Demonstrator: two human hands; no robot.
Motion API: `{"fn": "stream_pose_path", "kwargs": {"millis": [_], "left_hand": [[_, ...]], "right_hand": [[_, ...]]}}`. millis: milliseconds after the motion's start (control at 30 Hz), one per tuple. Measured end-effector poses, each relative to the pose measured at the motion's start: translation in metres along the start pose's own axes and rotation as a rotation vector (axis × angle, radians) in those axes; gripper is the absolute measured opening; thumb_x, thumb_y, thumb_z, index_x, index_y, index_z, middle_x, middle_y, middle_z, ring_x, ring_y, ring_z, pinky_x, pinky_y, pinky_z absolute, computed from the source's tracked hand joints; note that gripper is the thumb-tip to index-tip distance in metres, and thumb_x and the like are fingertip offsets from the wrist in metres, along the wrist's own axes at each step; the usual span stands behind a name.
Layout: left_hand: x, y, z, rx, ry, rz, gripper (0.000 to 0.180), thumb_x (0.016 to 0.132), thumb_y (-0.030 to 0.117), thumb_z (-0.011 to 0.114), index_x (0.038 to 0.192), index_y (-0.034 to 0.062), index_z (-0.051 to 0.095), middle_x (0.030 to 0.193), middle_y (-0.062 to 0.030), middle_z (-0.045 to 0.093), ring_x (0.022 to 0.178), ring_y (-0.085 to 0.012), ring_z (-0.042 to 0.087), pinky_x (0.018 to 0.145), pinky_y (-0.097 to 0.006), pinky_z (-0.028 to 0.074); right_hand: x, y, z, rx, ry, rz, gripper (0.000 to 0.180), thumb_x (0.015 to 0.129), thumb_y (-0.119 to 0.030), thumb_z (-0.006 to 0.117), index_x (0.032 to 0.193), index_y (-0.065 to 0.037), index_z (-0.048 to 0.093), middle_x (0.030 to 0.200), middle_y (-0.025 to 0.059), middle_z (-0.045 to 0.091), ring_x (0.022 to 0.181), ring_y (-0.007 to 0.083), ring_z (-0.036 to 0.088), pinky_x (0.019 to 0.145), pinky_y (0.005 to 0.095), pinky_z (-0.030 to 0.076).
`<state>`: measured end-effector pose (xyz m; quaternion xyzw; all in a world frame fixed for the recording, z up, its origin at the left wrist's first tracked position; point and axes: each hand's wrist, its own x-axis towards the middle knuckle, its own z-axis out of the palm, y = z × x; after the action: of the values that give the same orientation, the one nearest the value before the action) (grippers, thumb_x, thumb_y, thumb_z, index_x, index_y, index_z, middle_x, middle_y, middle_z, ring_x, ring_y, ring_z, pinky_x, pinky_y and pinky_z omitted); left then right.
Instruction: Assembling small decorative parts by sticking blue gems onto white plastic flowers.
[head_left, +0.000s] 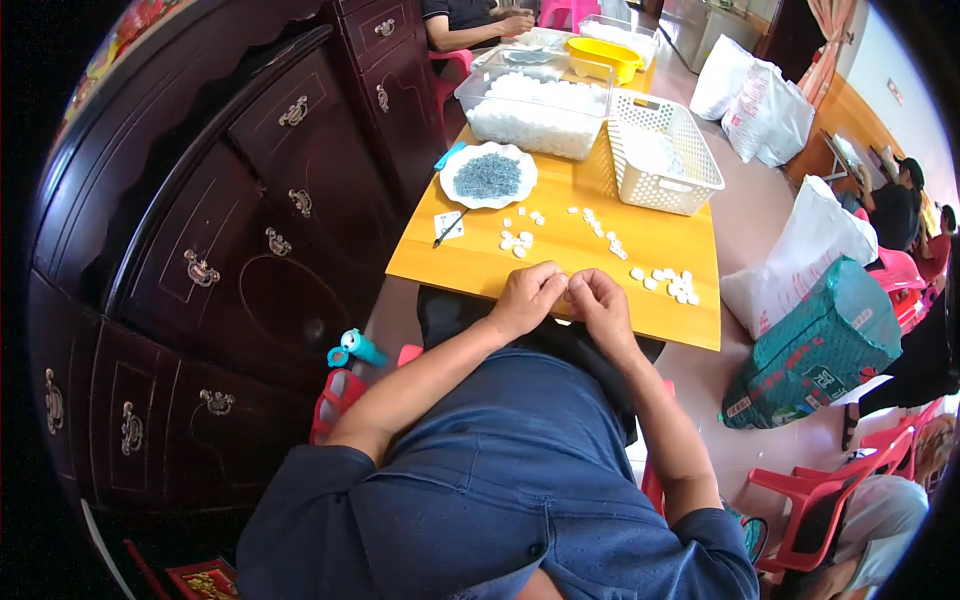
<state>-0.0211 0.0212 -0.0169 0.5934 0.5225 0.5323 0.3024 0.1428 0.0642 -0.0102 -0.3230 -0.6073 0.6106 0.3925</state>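
Note:
My left hand (533, 299) and my right hand (601, 306) meet at the near edge of the yellow wooden table (560, 273). Thumbs and fingertips are pinched closed on both; whatever is between them is too small or hidden to make out. Just beyond my left hand lies a cluster of small white plastic pieces (517, 242). A loose row of the same pieces (598, 229) runs in front of my right hand, with another cluster (676, 282) to the right. Farther left, a scalloped white plate (448, 190) holds a heap of tiny grey-blue parts (487, 177).
A thin black tool (450, 228) crosses a white card. Behind stand a transparent bin (480, 122) of white pieces, a cream perforated basket (690, 198) and a yellow basin (606, 52). Dark cabinets (240, 200) flank the left; sacks (810, 345) stand right. Other people sit nearby.

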Motion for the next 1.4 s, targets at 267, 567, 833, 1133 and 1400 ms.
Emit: {"fn": "stream_pose_path", "kwargs": {"millis": [267,567,833,1133,1400], "left_hand": [[-0.003,0.016,0.001,0.084,0.066,0.11,0.008,0.09,0.006,0.066,0.089,-0.0005,0.062,0.073,-0.0017,0.065,0.063,-0.0056,0.058,0.058,-0.024,0.048],[-0.001,0.015,-0.002,0.149,0.052,0.202,0.013,0.092,0.012,0.063,0.086,0.0004,0.06,0.07,-0.004,0.062,0.06,-0.0095,0.052,0.056,-0.028,0.044],[-0.003,0.013,-0.002,0.146,0.033,0.192,0.01,0.092,0.009,0.061,0.087,0.0014,0.058,0.074,-0.0132,0.065,0.066,-0.0276,0.065,0.061,-0.036,0.049],[-0.003,0.014,-0.001,0.174,0.088,0.244,0.009,0.092,0.009,0.064,0.089,0.0008,0.061,0.074,-0.0068,0.066,0.06,-0.0128,0.059,0.055,-0.029,0.046],[-0.004,0.009,0.0,0.233,0.045,0.257,0.012,0.093,0.014,0.057,0.09,0.0035,0.054,0.075,-0.0149,0.064,0.073,-0.037,0.065,0.064,-0.045,0.05]], "right_hand": [[0.003,-0.001,-0.011,0.196,-0.073,0.196,0.02,0.1,-0.025,0.061,0.095,-0.006,0.064,0.081,-0.0012,0.062,0.067,0.0057,0.053,0.06,0.0207,0.043],[0.004,0.002,-0.012,0.191,-0.097,0.182,0.018,0.1,-0.025,0.061,0.098,-0.007,0.064,0.083,-0.0019,0.063,0.068,0.0057,0.053,0.063,0.0209,0.044],[0.002,-0.002,-0.01,0.179,-0.126,0.189,0.022,0.101,-0.029,0.061,0.1,-0.007,0.063,0.085,-0.0023,0.063,0.07,0.0062,0.053,0.066,0.0218,0.045],[0.004,0.0,-0.012,0.183,-0.149,0.234,0.021,0.103,-0.027,0.057,0.1,-0.006,0.062,0.087,-0.0019,0.062,0.072,0.0073,0.054,0.067,0.023,0.046],[0.006,0.003,-0.009,0.162,-0.103,0.206,0.022,0.103,-0.028,0.055,0.098,-0.007,0.06,0.083,-0.0018,0.059,0.068,0.0085,0.052,0.062,0.0248,0.046]]}}
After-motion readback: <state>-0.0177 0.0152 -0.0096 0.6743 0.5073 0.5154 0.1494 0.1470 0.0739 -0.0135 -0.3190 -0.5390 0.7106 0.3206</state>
